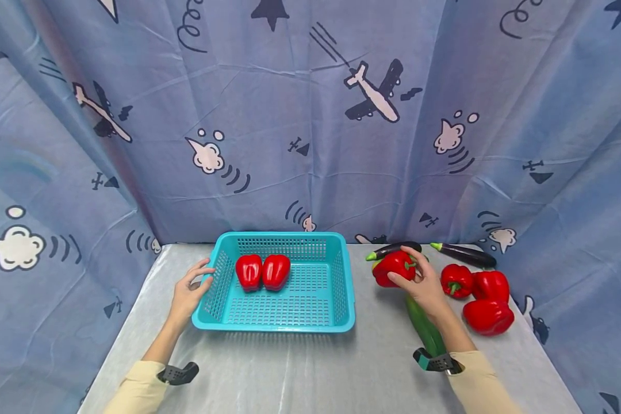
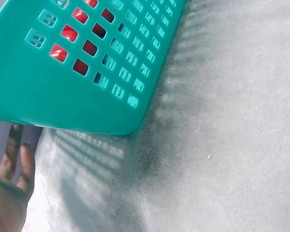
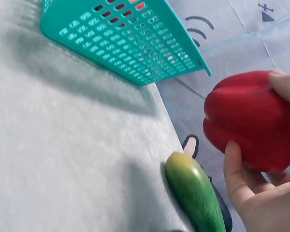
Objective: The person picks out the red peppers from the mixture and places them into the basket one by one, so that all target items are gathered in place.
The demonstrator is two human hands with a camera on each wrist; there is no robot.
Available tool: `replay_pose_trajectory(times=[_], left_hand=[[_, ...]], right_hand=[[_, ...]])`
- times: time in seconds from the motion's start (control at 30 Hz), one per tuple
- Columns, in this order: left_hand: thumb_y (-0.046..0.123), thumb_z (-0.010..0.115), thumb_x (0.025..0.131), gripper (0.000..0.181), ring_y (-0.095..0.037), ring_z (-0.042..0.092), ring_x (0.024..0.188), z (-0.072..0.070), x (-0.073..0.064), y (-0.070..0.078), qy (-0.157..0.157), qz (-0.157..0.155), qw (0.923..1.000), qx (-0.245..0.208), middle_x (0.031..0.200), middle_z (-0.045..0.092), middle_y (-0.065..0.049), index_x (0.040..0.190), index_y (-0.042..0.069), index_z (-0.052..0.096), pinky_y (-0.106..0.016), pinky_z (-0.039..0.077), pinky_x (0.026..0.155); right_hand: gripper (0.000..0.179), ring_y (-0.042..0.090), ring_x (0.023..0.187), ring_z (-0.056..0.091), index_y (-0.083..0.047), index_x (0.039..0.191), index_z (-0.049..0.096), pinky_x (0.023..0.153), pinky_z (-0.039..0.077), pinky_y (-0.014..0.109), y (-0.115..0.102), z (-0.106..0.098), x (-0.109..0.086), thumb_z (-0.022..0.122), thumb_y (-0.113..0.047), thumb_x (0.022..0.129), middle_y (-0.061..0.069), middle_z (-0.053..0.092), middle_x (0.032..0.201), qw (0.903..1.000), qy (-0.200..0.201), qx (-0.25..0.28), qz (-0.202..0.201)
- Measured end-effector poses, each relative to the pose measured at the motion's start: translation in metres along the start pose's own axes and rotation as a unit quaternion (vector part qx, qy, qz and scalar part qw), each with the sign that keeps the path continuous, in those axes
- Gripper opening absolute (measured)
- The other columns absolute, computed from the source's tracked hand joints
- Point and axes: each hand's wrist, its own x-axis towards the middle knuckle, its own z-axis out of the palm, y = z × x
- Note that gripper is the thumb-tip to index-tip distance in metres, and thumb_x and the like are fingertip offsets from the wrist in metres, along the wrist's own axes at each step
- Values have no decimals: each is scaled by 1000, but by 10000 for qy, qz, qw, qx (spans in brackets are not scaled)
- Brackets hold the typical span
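Hazards, near to far. Cucumber [image 1: 423, 328]: lying partly hidden below the right forearm [image 1: 452, 330]; a low sweep, I am thinking, might be rolling it. Right hand [image 1: 429, 290]: holding one pepper [image 1: 390, 270] off the table [image 1: 367, 368], pinching it between thumb and fingertips; I am judging the glossy skin prone to slipping if the pinch loosens. That pepper is hovering right of the basket [image 1: 274, 328], well apart from it, near the mango [image 3: 193, 191]; a drop there might be knocking the mango. Left hand [image 1: 187, 294]: resting loosely open, fingers apart, a fingertip seemingly touching the basket's left rim, grasping nothing; with so little hold, a bump might be shifting the basket.

Count, near to far. I am tallying wristbands [image 1: 177, 374], two; cucumber, one; loose peppers [image 1: 489, 317], three, clustering at right; basket, one, holding inner peppers [image 1: 276, 272], two, side by side; held pepper, one, making six altogether; mango, one, mostly hiding behind it from the head camera, its kind being my guess; eggplants [image 1: 466, 255], two, lying along the back; curtain [image 1: 269, 172] hanging behind.
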Motion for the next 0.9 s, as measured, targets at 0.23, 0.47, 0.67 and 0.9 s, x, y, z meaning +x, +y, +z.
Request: replay_pose_trajectory(times=[0.23,0.47,0.67,0.9], left_hand=[[-8,63,97,24,-47,38,136,0,0,-8,38,124,9999,31,146,42,-35,118,-19,62,-16,46,86],[-9,63,97,23,-48,37,137,1,0,1,26,16,10000,-70,147,43,-34,117,-19,62,-18,47,87],[-9,62,97,24,-49,36,137,0,1,3,-28,-85,9999,-95,149,41,-34,119,-20,61,-19,47,88],[-9,63,97,25,-47,34,140,0,1,1,7,-74,9999,-87,148,42,-33,119,-19,62,-19,47,88]], right_hand=[[67,23,111,56,-17,155,40,84,54,25,-8,17,6,73,-18,97,17,47,141,9997,-66,163,-190],[71,41,119,53,-21,157,37,85,56,41,-19,35,19,74,-24,96,17,44,144,9992,-184,290,-200],[65,44,120,54,-18,156,27,84,54,54,-32,55,31,64,-22,103,23,47,142,9961,-414,690,-372],[51,46,118,53,-16,153,35,78,57,52,-46,80,43,56,-22,107,21,43,139,9915,-694,981,-500]])
